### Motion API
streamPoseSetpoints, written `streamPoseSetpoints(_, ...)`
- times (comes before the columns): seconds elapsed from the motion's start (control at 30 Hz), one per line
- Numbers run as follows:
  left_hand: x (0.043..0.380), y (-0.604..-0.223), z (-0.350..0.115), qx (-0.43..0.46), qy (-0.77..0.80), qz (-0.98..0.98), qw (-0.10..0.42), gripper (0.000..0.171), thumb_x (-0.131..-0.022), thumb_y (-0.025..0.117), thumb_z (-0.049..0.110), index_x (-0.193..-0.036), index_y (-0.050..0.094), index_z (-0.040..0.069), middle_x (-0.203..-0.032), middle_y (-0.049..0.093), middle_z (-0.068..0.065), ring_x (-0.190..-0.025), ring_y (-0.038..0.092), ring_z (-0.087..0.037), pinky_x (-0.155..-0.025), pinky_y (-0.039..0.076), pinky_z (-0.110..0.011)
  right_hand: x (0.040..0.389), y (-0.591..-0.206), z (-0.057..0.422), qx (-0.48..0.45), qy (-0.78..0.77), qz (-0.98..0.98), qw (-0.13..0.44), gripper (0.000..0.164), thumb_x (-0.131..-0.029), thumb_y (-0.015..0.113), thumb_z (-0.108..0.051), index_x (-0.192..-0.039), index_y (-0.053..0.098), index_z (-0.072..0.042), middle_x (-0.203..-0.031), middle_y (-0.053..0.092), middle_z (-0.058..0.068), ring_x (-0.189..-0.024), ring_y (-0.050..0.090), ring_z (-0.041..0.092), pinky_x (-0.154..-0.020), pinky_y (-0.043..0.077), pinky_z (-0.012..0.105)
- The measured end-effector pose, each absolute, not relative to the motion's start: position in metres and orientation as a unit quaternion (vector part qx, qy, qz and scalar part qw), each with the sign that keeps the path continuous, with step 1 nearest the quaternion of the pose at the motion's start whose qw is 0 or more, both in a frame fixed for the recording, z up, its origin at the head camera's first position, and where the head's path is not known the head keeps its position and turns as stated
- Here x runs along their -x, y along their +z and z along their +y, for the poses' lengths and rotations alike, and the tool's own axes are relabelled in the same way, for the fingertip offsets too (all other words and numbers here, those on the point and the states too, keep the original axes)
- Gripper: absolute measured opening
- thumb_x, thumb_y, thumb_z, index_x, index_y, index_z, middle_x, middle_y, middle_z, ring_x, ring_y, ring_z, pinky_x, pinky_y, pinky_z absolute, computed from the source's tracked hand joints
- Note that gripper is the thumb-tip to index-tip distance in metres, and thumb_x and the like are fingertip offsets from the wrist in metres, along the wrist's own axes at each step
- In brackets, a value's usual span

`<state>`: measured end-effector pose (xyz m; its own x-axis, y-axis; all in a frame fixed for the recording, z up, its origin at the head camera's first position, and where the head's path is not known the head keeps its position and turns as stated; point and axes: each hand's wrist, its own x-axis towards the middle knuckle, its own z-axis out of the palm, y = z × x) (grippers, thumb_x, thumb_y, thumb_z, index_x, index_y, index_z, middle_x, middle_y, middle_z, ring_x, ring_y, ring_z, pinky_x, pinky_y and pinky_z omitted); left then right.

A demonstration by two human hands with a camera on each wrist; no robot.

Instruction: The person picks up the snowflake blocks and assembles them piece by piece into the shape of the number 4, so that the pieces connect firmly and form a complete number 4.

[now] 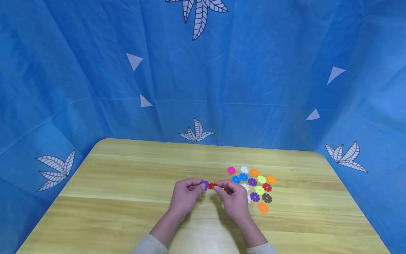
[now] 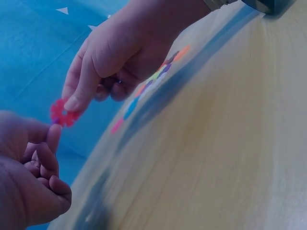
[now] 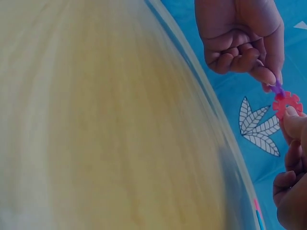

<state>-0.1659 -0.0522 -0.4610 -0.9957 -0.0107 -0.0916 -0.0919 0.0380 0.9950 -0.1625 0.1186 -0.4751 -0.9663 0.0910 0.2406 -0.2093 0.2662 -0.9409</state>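
Two hands meet over a desk (image 1: 127,176), fingertips nearly together. The left hand (image 1: 185,197) pinches a purple notched disc (image 1: 205,185) between thumb and fingers; the right hand (image 1: 235,200) pinches a red notched disc (image 1: 212,186) likewise. The remaining fingers of both are curled inward. The two discs lie between the hands, touching at their rims, the purple one turned at an angle to the red in the right wrist view; whether their notches interlock cannot be told. Shadows of the hands fall on the desk beneath.

To the right of the right hand and beyond it, loose discs lie flat: a pink disc (image 1: 231,170) farthest left, a dark brown disc (image 1: 267,198) well to the side, and an orange disc (image 1: 263,207) nearest the wearer. One white disc (image 1: 249,199) is partly hidden by the right hand. Beyond the desk hangs a blue cloth (image 1: 260,77) printed with leaves.
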Motion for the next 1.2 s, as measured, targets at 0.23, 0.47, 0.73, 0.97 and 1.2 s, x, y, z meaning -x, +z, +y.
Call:
streamPoseSetpoints(0.23,0.164,-0.462,-0.051,0.039,0.697,0.716,0.023,0.014,-0.09,0.074,0.007,-0.103,0.074,0.003,-0.088,0.072,-0.007,-0.08,0.068,-0.021,-0.07,0.056,-0.035,0.15,-0.45,0.111,-0.047,0.598,-0.789,0.136,0.008,-0.082,0.076,0.008,-0.086,0.072,0.002,-0.077,0.067,0.011,-0.064,0.054,0.019,-0.055,0.046,0.02)
streamPoseSetpoints(0.47,0.163,-0.463,-0.048,0.033,0.701,0.712,0.019,0.012,-0.089,0.074,0.006,-0.1,0.074,0.003,-0.087,0.071,-0.008,-0.078,0.068,-0.021,-0.066,0.056,-0.033,0.148,-0.448,0.109,-0.059,0.591,-0.79,0.153,0.009,-0.081,0.076,0.01,-0.084,0.071,0.003,-0.073,0.065,0.01,-0.061,0.051,0.016,-0.052,0.043,0.02)
streamPoseSetpoints(0.73,0.163,-0.464,-0.049,0.036,0.692,0.72,0.021,0.012,-0.09,0.074,0.009,-0.101,0.074,0.006,-0.085,0.071,-0.006,-0.081,0.066,-0.032,-0.06,0.052,-0.026,0.162,-0.479,0.117,-0.059,0.596,-0.787,0.149,0.01,-0.082,0.08,-0.002,-0.087,0.074,-0.009,-0.071,0.063,0.0,-0.06,0.05,0.014,-0.051,0.042,0.02)
streamPoseSetpoints(0.97,0.165,-0.466,-0.052,0.02,0.64,0.768,-0.011,0.017,-0.088,0.077,0.016,-0.103,0.075,0.009,-0.086,0.07,-0.001,-0.074,0.063,-0.023,-0.057,0.051,-0.025,0.163,-0.48,0.12,-0.066,0.591,-0.791,0.145,0.01,-0.083,0.08,-0.006,-0.088,0.075,-0.012,-0.073,0.063,-0.001,-0.061,0.05,0.015,-0.052,0.042,0.02)
streamPoseSetpoints(1.2,0.165,-0.463,-0.053,-0.01,0.602,0.797,-0.047,0.017,-0.085,0.079,0.015,-0.102,0.078,0.011,-0.096,0.067,0.004,-0.07,0.057,-0.018,-0.053,0.048,-0.026,0.164,-0.481,0.118,-0.061,0.588,-0.796,0.128,0.011,-0.082,0.081,-0.006,-0.09,0.075,-0.011,-0.076,0.064,-0.001,-0.063,0.051,0.015,-0.053,0.043,0.021)
